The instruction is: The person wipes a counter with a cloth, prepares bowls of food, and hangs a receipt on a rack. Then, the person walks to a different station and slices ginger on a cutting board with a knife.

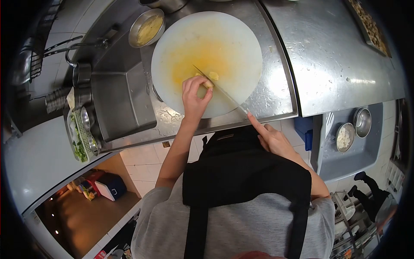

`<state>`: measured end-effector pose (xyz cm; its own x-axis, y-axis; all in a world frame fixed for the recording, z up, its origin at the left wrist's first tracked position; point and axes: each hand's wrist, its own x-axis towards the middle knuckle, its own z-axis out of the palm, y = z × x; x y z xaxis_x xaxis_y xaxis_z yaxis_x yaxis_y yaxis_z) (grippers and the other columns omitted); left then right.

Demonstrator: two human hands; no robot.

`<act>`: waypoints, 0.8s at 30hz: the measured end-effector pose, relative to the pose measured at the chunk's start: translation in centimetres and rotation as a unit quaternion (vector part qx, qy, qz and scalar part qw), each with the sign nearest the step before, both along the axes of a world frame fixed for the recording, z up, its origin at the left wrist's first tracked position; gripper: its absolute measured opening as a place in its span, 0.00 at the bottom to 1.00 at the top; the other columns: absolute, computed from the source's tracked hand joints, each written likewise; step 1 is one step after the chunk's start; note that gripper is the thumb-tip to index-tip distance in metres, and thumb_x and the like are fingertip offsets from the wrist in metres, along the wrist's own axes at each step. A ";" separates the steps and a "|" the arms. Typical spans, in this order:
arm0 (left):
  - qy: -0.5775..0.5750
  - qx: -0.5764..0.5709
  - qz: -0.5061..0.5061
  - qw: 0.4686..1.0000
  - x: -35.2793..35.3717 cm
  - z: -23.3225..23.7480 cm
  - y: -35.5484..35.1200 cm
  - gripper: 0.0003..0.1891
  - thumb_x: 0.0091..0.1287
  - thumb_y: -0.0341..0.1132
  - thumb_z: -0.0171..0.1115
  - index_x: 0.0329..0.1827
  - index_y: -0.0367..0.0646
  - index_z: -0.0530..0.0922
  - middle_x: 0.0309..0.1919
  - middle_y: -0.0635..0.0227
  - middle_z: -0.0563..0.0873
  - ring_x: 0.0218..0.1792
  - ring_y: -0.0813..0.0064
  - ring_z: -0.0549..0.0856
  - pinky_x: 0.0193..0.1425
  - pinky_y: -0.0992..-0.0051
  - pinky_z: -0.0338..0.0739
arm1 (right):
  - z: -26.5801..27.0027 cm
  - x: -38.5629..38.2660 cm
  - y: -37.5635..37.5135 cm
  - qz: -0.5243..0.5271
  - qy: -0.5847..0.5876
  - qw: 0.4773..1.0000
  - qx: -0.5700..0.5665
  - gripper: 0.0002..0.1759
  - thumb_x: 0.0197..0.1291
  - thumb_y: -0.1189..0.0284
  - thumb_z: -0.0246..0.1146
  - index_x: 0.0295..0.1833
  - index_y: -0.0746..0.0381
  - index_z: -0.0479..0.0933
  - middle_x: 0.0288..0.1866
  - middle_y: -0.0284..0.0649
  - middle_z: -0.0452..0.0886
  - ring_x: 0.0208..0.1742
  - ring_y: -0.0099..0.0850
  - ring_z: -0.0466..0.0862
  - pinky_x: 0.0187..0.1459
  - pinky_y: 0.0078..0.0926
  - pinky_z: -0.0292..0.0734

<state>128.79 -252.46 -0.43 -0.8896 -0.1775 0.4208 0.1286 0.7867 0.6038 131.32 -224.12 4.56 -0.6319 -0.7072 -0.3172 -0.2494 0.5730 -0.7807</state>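
A round white cutting board [237,47] with a yellow stain lies on the steel counter. My left hand [195,96], fingers curled and closed, holds a small pale yellow food piece [208,83] on the board. My right hand [272,139] is wrapped round the handle of a knife [226,95], index finger stretched along it. The blade crosses the board diagonally, its edge beside the held piece. A cut yellow slice [213,76] lies just beyond the blade.
A metal bowl [147,28] of yellow pieces stands at the board's upper left. Left is a steel sink [123,101]; beyond it, a green basket [78,134]. At right, a grey tub [366,160] holds bowls. Another person [374,196] is at lower right.
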 end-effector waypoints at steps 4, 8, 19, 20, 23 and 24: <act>-0.002 -0.001 0.006 1.000 0.1 -0.4 -0.2 0.16 0.46 0.25 0.69 0.40 0.40 0.78 0.41 0.61 0.81 0.46 0.58 0.77 0.52 0.65 0.72 | 1.8 0.3 0.5 0.009 0.000 1.000 0.014 0.47 0.53 0.80 0.55 0.77 0.41 0.47 0.30 0.48 0.69 0.24 0.44 0.77 0.34 0.42 0.76; 0.006 -0.002 0.003 1.000 0.0 -0.4 -0.2 0.17 0.46 0.25 0.69 0.41 0.40 0.78 0.41 0.61 0.80 0.46 0.58 0.77 0.52 0.65 0.72 | 2.1 0.5 0.4 0.010 -0.016 0.999 0.029 0.48 0.53 0.76 0.56 0.78 0.40 0.46 0.31 0.47 0.69 0.26 0.44 0.79 0.35 0.40 0.77; 0.012 0.007 0.002 1.000 0.0 -0.6 -0.2 0.17 0.46 0.24 0.69 0.41 0.39 0.78 0.41 0.62 0.80 0.46 0.59 0.77 0.51 0.65 0.72 | 1.0 0.4 0.2 0.017 0.017 0.999 0.039 0.48 0.53 0.79 0.56 0.77 0.40 0.46 0.32 0.50 0.70 0.26 0.48 0.79 0.34 0.43 0.77; 0.012 0.008 0.003 1.000 0.0 -0.6 -0.2 0.17 0.46 0.24 0.69 0.41 0.39 0.78 0.41 0.62 0.80 0.46 0.59 0.77 0.51 0.65 0.72 | 0.7 0.3 0.1 0.018 0.021 0.999 0.034 0.48 0.54 0.80 0.56 0.77 0.40 0.46 0.32 0.50 0.70 0.26 0.48 0.79 0.34 0.43 0.77; 0.015 0.009 0.006 1.000 0.0 -0.9 -0.2 0.17 0.46 0.24 0.69 0.41 0.40 0.78 0.41 0.62 0.81 0.46 0.59 0.77 0.52 0.65 0.72 | -0.3 -0.4 -0.6 0.012 0.038 0.999 0.002 0.46 0.55 0.82 0.55 0.77 0.40 0.48 0.31 0.50 0.70 0.26 0.48 0.79 0.33 0.43 0.76; 0.018 0.011 0.007 1.000 0.1 -1.0 -0.1 0.17 0.46 0.24 0.69 0.41 0.40 0.78 0.41 0.62 0.81 0.46 0.59 0.77 0.52 0.65 0.72 | -0.7 -0.7 -0.9 0.012 0.038 0.999 0.002 0.46 0.55 0.82 0.55 0.77 0.40 0.48 0.31 0.50 0.70 0.26 0.48 0.79 0.33 0.43 0.76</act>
